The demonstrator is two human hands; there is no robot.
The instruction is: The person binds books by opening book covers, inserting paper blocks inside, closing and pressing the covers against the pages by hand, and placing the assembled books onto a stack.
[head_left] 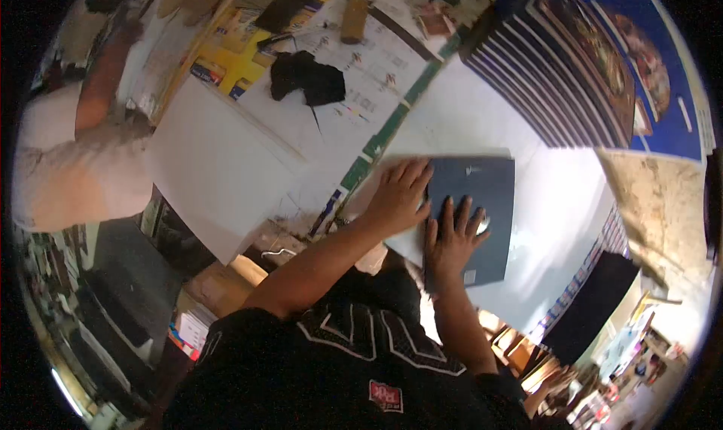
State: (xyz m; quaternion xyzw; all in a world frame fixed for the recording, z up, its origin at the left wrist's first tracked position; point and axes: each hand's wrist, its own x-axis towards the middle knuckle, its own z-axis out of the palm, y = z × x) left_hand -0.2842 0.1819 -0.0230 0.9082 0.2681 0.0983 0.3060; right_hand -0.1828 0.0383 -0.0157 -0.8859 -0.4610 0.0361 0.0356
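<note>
Left grip (401, 194), spread, touches one gray folder's (489, 185) edge; right grip (454, 240), wide, lies flat on it. Around: one stack (553, 68), one black cloth (320, 82).

A black cloth (325, 82) lies on printed sheets (385, 59) near a brown cylinder (354, 20); beside them spreads a large white sheet (218, 163), with another person (86, 159) at far left

No text legible, even on the red shirt patch (386, 396)
</note>
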